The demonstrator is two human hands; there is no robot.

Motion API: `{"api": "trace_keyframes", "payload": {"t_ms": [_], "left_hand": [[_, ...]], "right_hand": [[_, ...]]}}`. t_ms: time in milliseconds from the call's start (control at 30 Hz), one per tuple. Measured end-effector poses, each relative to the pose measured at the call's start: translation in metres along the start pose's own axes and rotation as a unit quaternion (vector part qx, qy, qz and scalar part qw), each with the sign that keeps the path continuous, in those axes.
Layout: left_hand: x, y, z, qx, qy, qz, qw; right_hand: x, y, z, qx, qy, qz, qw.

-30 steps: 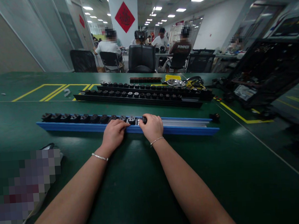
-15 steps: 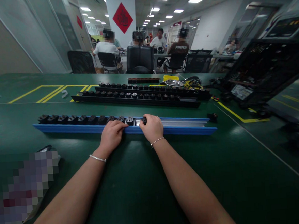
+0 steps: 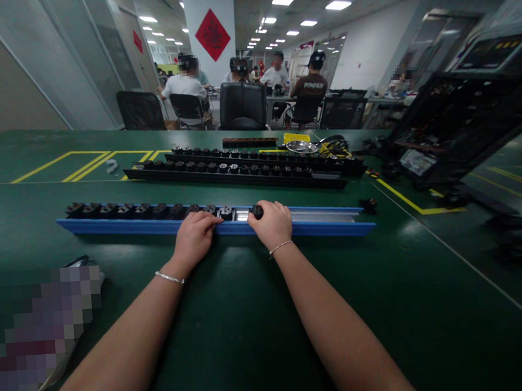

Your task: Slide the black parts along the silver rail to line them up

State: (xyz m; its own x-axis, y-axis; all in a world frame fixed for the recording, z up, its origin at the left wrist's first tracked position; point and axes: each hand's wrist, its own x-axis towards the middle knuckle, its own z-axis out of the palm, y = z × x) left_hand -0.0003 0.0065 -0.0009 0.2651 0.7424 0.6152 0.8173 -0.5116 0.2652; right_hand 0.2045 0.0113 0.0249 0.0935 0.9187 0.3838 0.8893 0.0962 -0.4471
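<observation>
A long blue channel rail (image 3: 115,227) lies across the green table in front of me, its left part lined with a row of black socket modules (image 3: 143,211). My left hand (image 3: 194,231) is closed at the rail's near edge, with fingertips beside the last module in the row (image 3: 226,213). Between the thumb and fingers of my right hand (image 3: 274,223) is another black socket module (image 3: 257,211), held at the channel. Bare metallic channel shows between this module and the row. Part of the held module is hidden by my fingers.
Behind the blue rail lie black rails (image 3: 242,176) with similar modules. A metal dish (image 3: 301,147), a yellow tray (image 3: 297,137) and cables sit farther back. A small black part (image 3: 369,204) is by the rail's right end. A dark equipment frame (image 3: 452,122) stands right; people sit behind.
My right hand has shifted slightly right along the rail with the socket module, widening the gap to the row. My left hand has stayed in nearly the same place.
</observation>
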Motion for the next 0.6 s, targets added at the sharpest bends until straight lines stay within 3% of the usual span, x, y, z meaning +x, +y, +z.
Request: {"api": "trace_keyframes", "payload": {"t_ms": [600], "left_hand": [[0.000,0.000,0.000,0.002,-0.003,-0.002,1.000]], "right_hand": [[0.001,0.014,-0.010,-0.022,-0.014,-0.036,0.999]]}}
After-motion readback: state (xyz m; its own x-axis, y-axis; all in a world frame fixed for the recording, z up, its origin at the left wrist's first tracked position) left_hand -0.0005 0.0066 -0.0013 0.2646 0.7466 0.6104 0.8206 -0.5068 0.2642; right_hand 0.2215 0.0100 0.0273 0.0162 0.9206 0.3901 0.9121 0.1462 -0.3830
